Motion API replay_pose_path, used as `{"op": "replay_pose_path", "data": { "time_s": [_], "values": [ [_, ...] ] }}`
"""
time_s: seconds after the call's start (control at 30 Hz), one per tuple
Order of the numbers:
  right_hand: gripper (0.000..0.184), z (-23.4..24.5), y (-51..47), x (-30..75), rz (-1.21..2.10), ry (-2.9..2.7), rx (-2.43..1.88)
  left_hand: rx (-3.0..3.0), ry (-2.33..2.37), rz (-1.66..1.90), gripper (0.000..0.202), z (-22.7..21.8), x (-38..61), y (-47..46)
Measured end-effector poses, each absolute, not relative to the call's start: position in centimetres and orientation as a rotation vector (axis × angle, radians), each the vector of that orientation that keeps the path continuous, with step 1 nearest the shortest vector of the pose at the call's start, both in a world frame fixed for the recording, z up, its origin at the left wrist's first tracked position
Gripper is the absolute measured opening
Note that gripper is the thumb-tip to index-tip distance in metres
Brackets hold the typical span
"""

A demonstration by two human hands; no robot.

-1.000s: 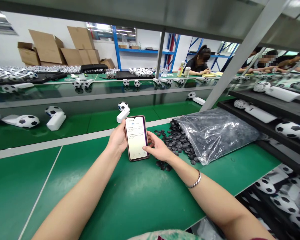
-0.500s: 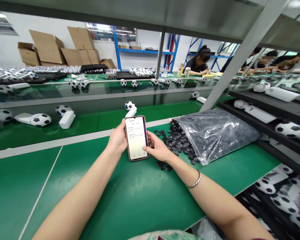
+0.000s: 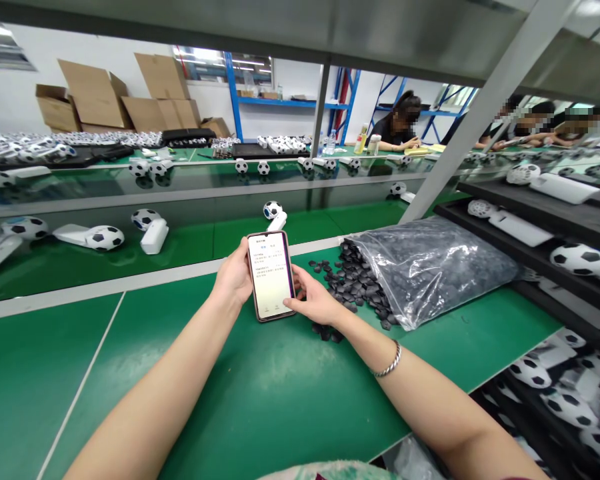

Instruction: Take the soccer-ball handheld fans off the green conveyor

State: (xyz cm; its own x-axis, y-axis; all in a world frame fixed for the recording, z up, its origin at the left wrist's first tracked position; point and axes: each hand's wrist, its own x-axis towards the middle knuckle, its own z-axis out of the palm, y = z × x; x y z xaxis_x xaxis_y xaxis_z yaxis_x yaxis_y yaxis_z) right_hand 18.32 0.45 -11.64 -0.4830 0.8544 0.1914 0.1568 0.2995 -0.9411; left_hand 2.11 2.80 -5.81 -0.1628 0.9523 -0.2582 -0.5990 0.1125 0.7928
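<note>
My left hand [image 3: 235, 277] cups a smartphone [image 3: 271, 275] from its left side and behind, with the lit screen showing lines of text. My right hand [image 3: 314, 300] presses thumb and index finger against the phone's lower right side. A silver chain bracelet [image 3: 391, 360] circles my right wrist. Just right of that hand lies a spilled heap of small black discs [image 3: 355, 287] on the green workbench [image 3: 280, 400]. The discs run out of the mouth of a clear plastic bag [image 3: 430, 273].
A green conveyor [image 3: 280, 233] beyond the bench carries soccer balls [image 3: 104, 237] and white pieces [image 3: 154, 237]. Black shelves [image 3: 530, 227] at right hold more. Steel uprights [image 3: 480, 113] stand overhead. Co-workers [image 3: 397, 127] sit at the far bench, before cardboard boxes [image 3: 95, 97].
The soccer balls and white pieces on the conveyor have moved right. The phone has tilted slightly, its top now leaning further left, and my right hand has shifted slightly with it.
</note>
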Motion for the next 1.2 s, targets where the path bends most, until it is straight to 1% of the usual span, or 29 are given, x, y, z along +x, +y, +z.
{"op": "replay_pose_path", "data": {
  "time_s": [0.33,0.77,0.9,0.97,1.1,1.2],
  "values": [
    [0.078,-11.8,0.4,18.4,1.193,-1.889,-0.921,0.471,1.002,1.461,0.027,-5.4,2.2,2.6],
    [0.077,-11.4,0.2,18.3,1.185,-1.917,-0.91,0.471,0.978,1.485,0.026,-5.7,2.2,2.8],
    [0.073,-11.1,0.0,18.2,1.082,-1.931,-0.864,0.321,0.916,1.563,0.027,-5.6,2.0,3.0],
    [0.067,-11.0,0.0,18.1,1.078,-1.903,-0.85,0.221,0.878,1.591,0.027,-5.4,1.7,3.1],
    [0.05,-11.0,0.1,18.1,1.234,-1.764,-0.906,0.12,0.849,1.636,0.029,-4.9,1.1,3.4],
    [0.047,-11.1,0.3,18.2,1.333,-1.642,-1.011,0.05,0.826,1.659,0.031,-4.6,0.6,3.6]
  ]
}}
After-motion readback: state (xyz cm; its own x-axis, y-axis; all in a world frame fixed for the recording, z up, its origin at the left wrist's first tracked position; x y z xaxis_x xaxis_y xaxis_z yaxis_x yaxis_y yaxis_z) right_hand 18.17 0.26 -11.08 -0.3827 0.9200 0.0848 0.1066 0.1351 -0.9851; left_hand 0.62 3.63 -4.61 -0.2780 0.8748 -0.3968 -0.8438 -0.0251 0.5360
